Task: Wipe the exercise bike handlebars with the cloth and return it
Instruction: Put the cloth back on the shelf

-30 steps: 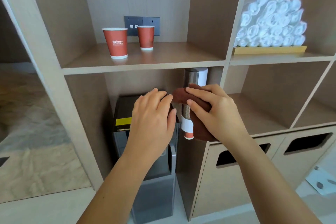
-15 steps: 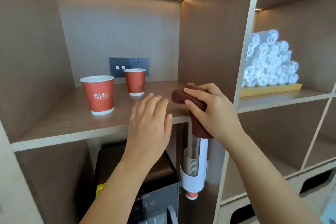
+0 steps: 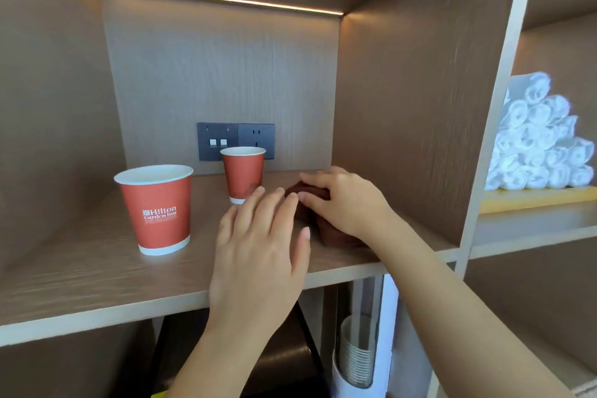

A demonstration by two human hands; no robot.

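Inspecting status: I read this as the closing step, the return of the cloth.
Cloth: the dark brown cloth (image 3: 326, 220) lies folded on the wooden shelf (image 3: 97, 268), directly under my right hand (image 3: 342, 200) and just ahead of the fingertips of my left hand (image 3: 261, 245).
Right hand: fingers curved down over the cloth, pressing or loosely gripping it; contact is plain, release is not.
Left hand: flat and open, holding nothing, hovering above the shelf beside the right hand.
Near the hands: a small red cup (image 3: 243, 173) just beyond the left fingertips; a larger red cup (image 3: 156, 208) well to the left of that hand.
Done, by my judgement: the wiping, since the cloth is at the shelf; no exercise bike is in view to confirm it.
Left: letting go of the cloth and drawing both hands clear.
Risk: low; the nearer cup could be brushed.
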